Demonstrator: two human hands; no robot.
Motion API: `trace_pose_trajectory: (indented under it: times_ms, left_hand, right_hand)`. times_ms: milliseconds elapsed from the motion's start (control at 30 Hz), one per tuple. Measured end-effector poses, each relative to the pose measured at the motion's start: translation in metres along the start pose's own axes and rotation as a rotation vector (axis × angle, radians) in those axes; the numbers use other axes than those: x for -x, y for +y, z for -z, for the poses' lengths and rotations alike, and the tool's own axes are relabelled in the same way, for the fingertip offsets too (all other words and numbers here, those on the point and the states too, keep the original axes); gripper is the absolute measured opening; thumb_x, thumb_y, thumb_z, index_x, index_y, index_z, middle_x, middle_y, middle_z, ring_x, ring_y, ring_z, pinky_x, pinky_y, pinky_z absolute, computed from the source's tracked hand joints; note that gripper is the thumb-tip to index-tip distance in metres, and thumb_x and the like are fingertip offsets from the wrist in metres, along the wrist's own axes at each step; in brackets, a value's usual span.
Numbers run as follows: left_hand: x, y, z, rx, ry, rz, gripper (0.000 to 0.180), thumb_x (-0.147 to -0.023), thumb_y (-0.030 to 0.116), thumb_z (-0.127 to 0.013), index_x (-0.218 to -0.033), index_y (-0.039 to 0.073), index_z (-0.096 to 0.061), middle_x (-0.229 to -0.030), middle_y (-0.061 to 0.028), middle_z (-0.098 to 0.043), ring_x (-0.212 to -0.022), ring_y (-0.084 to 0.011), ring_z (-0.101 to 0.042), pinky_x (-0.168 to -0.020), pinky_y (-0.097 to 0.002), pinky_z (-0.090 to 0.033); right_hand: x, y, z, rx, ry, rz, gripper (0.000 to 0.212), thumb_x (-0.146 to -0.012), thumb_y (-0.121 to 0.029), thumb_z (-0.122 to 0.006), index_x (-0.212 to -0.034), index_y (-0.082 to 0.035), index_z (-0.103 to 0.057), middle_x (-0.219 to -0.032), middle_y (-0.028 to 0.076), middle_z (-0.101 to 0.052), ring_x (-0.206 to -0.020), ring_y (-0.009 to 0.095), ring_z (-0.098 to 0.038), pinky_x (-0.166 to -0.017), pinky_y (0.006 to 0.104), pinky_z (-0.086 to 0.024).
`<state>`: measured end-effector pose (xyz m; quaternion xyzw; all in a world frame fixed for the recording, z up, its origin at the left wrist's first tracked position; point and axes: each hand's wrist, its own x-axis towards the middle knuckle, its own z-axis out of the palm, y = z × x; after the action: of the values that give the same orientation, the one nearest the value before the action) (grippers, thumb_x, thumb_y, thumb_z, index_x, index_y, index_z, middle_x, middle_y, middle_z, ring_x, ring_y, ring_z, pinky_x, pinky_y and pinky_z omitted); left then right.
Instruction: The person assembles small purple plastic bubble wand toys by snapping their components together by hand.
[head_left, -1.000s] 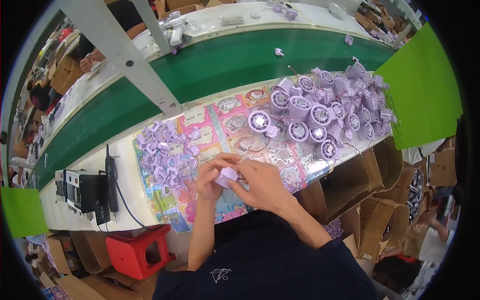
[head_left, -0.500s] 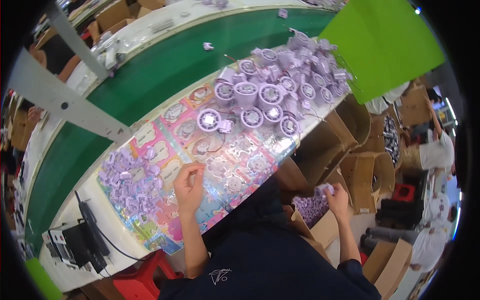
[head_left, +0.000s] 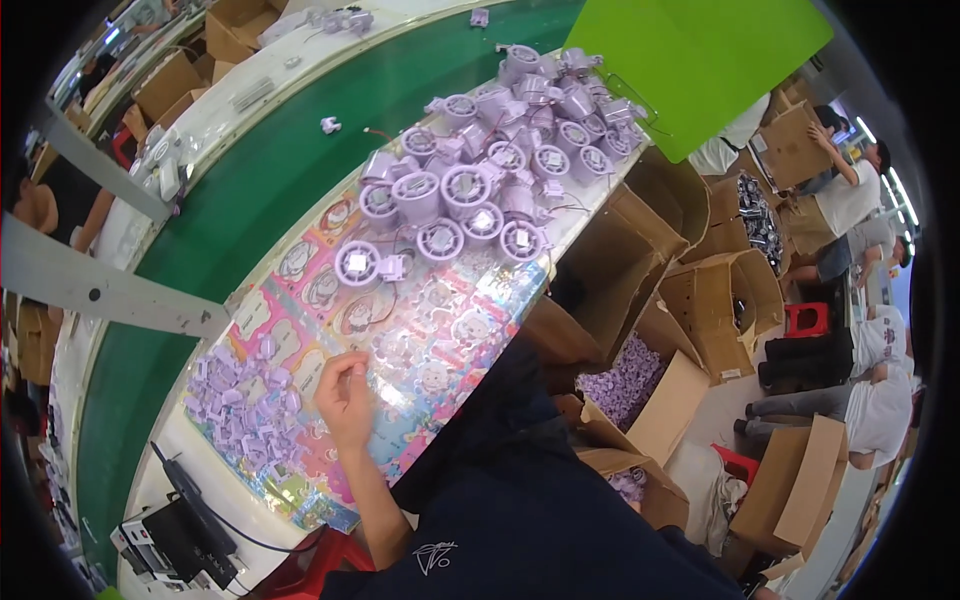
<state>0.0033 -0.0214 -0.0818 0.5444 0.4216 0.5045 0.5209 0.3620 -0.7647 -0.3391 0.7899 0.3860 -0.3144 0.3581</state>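
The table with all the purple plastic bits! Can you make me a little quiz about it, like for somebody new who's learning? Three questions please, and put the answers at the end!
1. Which of these lies on the green conveyor belt?
A) a red stool
B) a small lilac plastic piece
C) a cardboard box

2. True or false: the heap of small lilac parts lies to the left of the person's left hand.

3. Fill in the colour: the cylindrical lilac housings are piled up beside a bright ____ panel.

Key: 1. B; 2. True; 3. green
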Motion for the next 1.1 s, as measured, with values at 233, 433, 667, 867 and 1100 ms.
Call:
trace_pose_trajectory:
  times_ms: [233,433,667,867,1100]
  left_hand:
    - [0.003,0.004,-0.004,-0.058,-0.039,-0.038,0.012,-0.099,-0.001,-0.060,-0.107,-0.003,-0.068,-0.109,-0.0094,-0.068,-0.099,-0.0159,-0.063,-0.091,-0.0290,-0.050]
    - [0.004,0.011,-0.003,-0.073,-0.043,-0.066,0.012,-0.099,-0.002,-0.059,-0.107,-0.003,-0.067,-0.111,-0.0101,-0.068,-0.101,-0.0162,-0.063,-0.092,-0.0292,-0.050]
    - [0.006,0.011,-0.008,-0.159,-0.026,-0.084,0.009,-0.097,-0.002,-0.062,-0.103,-0.003,-0.068,-0.106,-0.0107,-0.069,-0.100,-0.0177,-0.065,-0.092,-0.0298,-0.050]
    - [0.006,0.013,-0.010,-0.128,0.017,-0.086,0.010,-0.095,-0.004,-0.063,-0.104,-0.003,-0.068,-0.104,-0.0105,-0.070,-0.098,-0.0176,-0.066,-0.090,-0.0291,-0.051]
    - [0.008,0.014,-0.013,-0.282,-0.001,-0.152,0.013,-0.093,-0.001,-0.066,-0.105,-0.002,-0.069,-0.105,-0.0128,-0.070,-0.094,-0.0217,-0.068,-0.085,-0.0315,-0.054]
  right_hand:
    - [0.003,-0.047,-0.006,-0.672,0.222,0.080,0.010,-0.082,-0.015,-0.073,-0.087,-0.006,-0.071,-0.089,0.020,-0.073,-0.078,0.032,-0.073,-0.061,0.0435,-0.053]
    - [0.006,-0.104,0.088,-1.160,0.422,0.202,0.007,-0.079,-0.013,-0.074,-0.084,-0.009,-0.069,-0.084,0.018,-0.072,-0.070,0.031,-0.071,-0.057,0.0460,-0.050]
    - [-0.053,-0.043,0.189,-1.177,0.573,-1.023,0.038,-0.090,-0.029,-0.066,-0.103,0.006,-0.072,-0.104,0.027,-0.073,-0.101,0.040,-0.071,-0.084,0.0472,-0.057]
    - [-0.027,-0.104,0.498,-1.218,1.175,-0.197,0.014,-0.097,-0.008,-0.064,-0.104,0.002,-0.070,-0.087,0.010,-0.070,-0.083,0.016,-0.065,-0.078,0.0320,-0.054]
    - [0.050,-0.326,0.727,-0.938,1.149,1.267,0.018,-0.083,0.000,-0.073,-0.100,-0.005,-0.070,-0.088,0.011,-0.070,-0.074,0.028,-0.069,-0.065,0.0367,-0.055]
